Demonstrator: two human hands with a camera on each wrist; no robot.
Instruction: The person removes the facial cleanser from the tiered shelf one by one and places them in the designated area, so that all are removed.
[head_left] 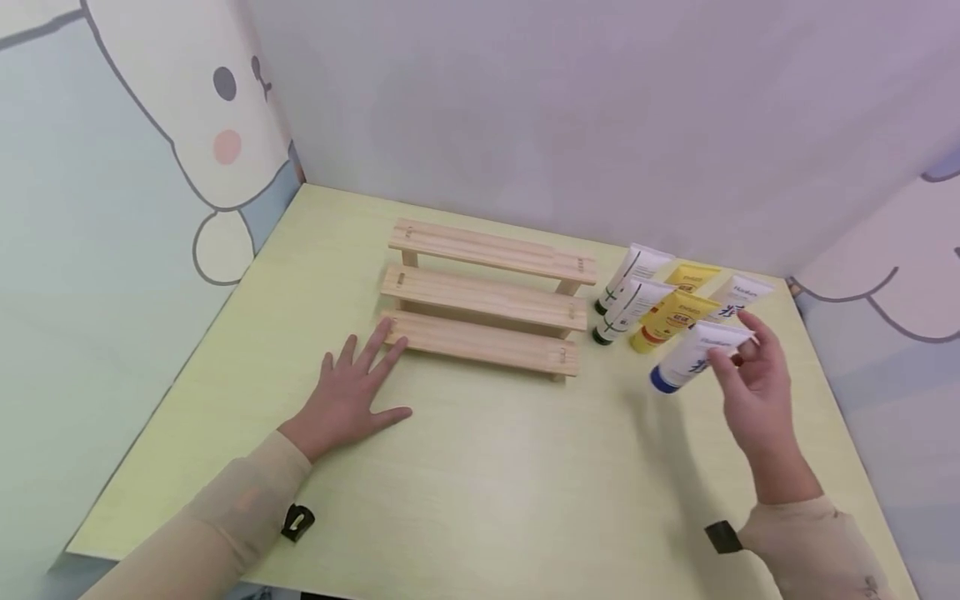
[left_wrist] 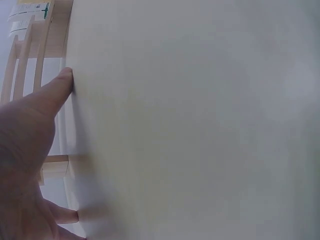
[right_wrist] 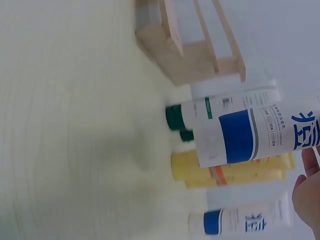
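Observation:
My right hand (head_left: 759, 398) pinches a white squeeze tube (head_left: 692, 358) with a blue band near its cap and holds it raised, slanted, in front of the other tubes. In the right wrist view the same tube (right_wrist: 280, 127) shows large blue characters, and only part of the hand (right_wrist: 306, 192) appears. My left hand (head_left: 347, 402) has its fingers spread at the left end of a three-tier wooden rack (head_left: 480, 337), fingertips right at the lowest tier. The left wrist view shows that thumb (left_wrist: 55, 90) extended along the tabletop.
Right of the rack stand two white tubes with green caps (head_left: 621, 317), two yellow tubes (head_left: 675, 318) and another white-and-blue tube (head_left: 744, 292). They sit close together on the pale yellow table (head_left: 480, 483). A wall (head_left: 540, 108) rises behind, with patterned panels on both sides.

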